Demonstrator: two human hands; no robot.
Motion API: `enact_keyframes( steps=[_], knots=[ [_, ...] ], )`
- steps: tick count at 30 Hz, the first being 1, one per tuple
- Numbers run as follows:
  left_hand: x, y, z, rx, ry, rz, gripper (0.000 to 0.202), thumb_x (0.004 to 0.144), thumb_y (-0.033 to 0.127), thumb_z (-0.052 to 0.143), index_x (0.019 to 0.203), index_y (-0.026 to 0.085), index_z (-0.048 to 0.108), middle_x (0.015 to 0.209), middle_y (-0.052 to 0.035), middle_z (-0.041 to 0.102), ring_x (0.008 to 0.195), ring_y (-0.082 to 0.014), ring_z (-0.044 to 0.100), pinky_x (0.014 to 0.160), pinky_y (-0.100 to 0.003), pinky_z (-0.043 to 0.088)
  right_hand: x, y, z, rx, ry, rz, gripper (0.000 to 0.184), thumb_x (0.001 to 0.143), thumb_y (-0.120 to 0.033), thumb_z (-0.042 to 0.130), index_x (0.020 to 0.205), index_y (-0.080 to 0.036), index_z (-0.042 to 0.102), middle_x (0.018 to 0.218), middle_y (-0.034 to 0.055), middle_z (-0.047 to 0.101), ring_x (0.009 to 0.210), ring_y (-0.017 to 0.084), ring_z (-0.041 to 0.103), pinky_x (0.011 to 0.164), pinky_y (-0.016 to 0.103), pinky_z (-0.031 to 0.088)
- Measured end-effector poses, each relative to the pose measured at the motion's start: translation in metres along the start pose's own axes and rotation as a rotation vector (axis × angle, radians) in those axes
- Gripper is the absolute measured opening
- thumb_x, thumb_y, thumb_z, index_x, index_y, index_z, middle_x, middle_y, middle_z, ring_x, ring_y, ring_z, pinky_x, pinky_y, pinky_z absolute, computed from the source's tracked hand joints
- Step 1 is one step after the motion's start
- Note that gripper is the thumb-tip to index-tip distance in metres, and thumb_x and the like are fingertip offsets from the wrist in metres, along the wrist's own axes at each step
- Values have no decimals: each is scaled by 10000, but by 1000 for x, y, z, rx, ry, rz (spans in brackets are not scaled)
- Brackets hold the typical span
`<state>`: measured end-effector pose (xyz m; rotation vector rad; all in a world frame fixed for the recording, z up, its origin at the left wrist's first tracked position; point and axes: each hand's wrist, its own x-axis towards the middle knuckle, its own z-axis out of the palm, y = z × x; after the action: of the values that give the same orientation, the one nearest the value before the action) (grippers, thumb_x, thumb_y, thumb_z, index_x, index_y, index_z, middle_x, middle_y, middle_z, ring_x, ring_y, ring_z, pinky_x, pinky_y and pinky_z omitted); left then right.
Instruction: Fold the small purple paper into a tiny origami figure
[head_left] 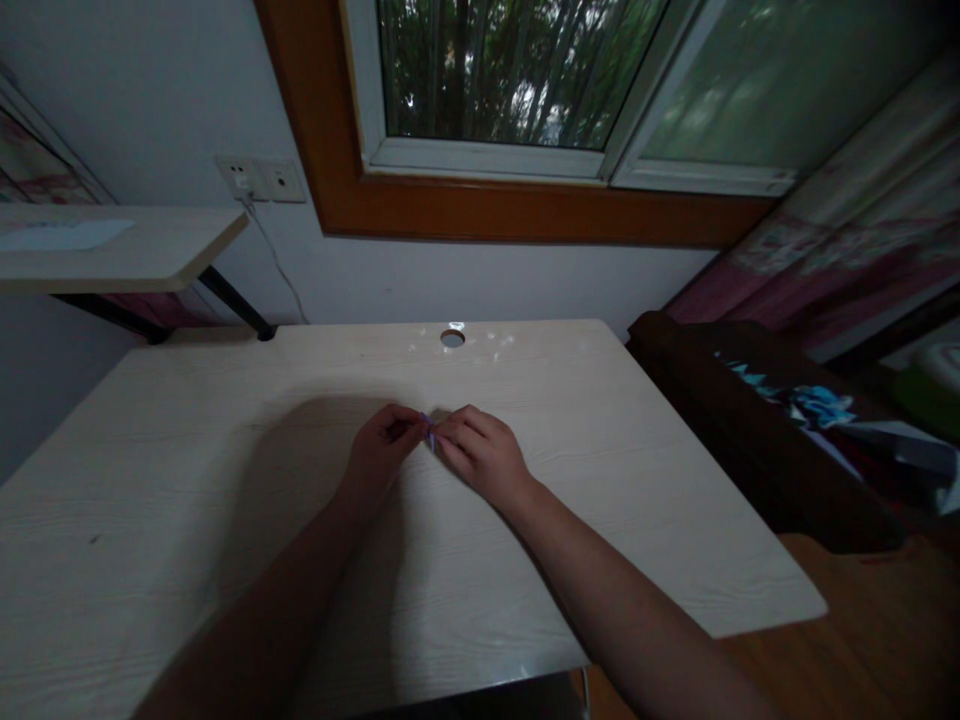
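Note:
A small, thin purple item (432,441), perhaps a cord or strip, shows between my two hands over the middle of the desk (600,400). Its exact kind is too small to make out, and the fingers cover most of it. My left hand (384,445) pinches it from the left with thumb and forefinger. From the right, my right hand (484,452) closes its fingertips on the same item, and the two hands nearly touch. The right hand rests on or just above the desktop.
A round cable hole (452,339) is near the desk's back edge. On the left stands a raised shelf (187,240) on black legs (236,302). A white cable (276,258) hangs from the wall socket (259,180). Right of the desk is dark wooden furniture (690,400) with cloth on it.

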<state>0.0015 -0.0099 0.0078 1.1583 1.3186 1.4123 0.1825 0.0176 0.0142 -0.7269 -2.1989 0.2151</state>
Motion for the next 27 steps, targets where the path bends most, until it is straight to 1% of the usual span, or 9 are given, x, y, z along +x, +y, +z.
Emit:
enact_keyframes(
  steps=[5,9,12,16,18,21,25,27],
  knots=[
    [0,1,0,-13,9,11,194,703,305,775,801,189,654,767,-1,683,734,-152,632,730,-284,496,0,-2,-2,-163,-30,-58,148,962,-271,568,1028,-217,689,916,60,694,786,169,624,712,309,486],
    [0,1,1,-58,24,6,231,688,298,793,806,185,631,775,0,675,744,-150,637,736,-284,497,1,-3,-2,-210,-38,-66,149,963,-273,565,1037,-211,679,910,55,700,798,176,625,714,318,474],
    [1,-1,2,-97,40,0,260,676,298,803,816,185,615,783,2,674,749,-146,637,750,-287,499,2,-5,-2,-183,-22,-33,146,962,-271,559,1025,-207,675,913,59,701,805,176,629,721,313,477],
    [1,-2,2,-109,52,-4,280,668,303,806,818,188,600,788,6,669,763,-147,638,768,-295,504,2,-6,0,-83,19,44,132,957,-255,551,996,-208,668,914,62,695,791,166,627,712,290,487],
    [2,-2,2,-106,46,-6,275,669,300,807,814,190,600,788,9,667,764,-144,637,772,-292,504,2,-5,1,-31,18,68,130,957,-247,545,994,-212,664,906,62,692,786,163,628,707,285,491],
    [2,-1,2,-98,31,-16,275,669,302,806,835,191,616,799,6,671,770,-145,640,776,-292,505,1,-3,1,9,5,66,135,959,-239,541,1009,-218,665,918,66,695,814,173,637,732,296,501],
    [2,2,0,-76,-33,-41,302,696,346,784,930,188,679,834,-15,689,791,-160,644,766,-293,504,1,0,0,-16,-34,23,162,965,-243,543,1057,-225,676,972,76,711,854,185,649,761,314,506],
    [2,2,0,-54,-58,-49,286,707,363,776,920,187,704,831,-20,696,793,-164,642,768,-294,500,1,2,-1,-25,-41,9,175,966,-248,545,1076,-231,680,975,75,714,860,185,652,766,316,508]
  ],
)
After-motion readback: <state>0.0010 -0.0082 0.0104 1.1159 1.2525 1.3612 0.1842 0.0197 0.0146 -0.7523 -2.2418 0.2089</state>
